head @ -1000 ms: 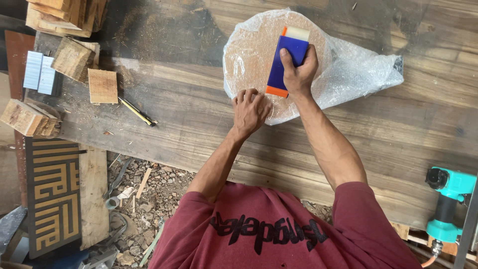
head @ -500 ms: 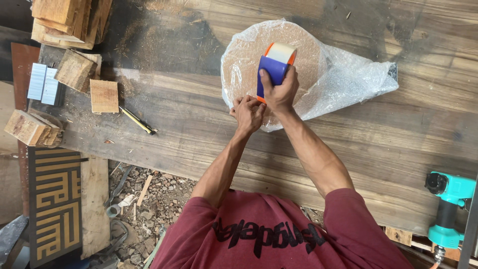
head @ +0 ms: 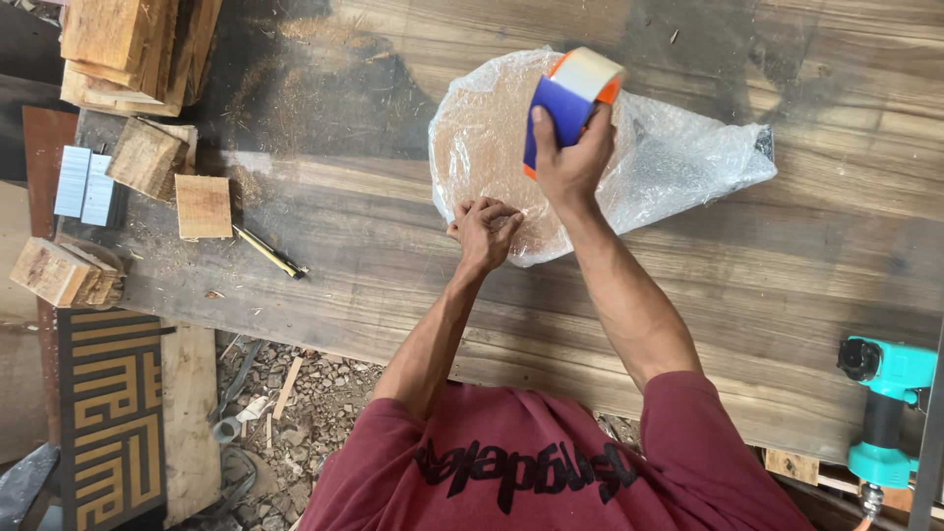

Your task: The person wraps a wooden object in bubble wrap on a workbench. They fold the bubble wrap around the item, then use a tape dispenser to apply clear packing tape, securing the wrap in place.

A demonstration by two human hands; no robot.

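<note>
On the wooden table, your right hand grips the tape dispenser tight. Your left hand pinches the bubble wrap. A round wooden disc sits inside.

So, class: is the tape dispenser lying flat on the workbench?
No: the right hand holds the tape dispenser lifted over the wrapped round board.

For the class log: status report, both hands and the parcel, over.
Right hand grips tape dispenser above wrapped disc. Left hand pinches wrap edge. Nothing obstructing.
</note>
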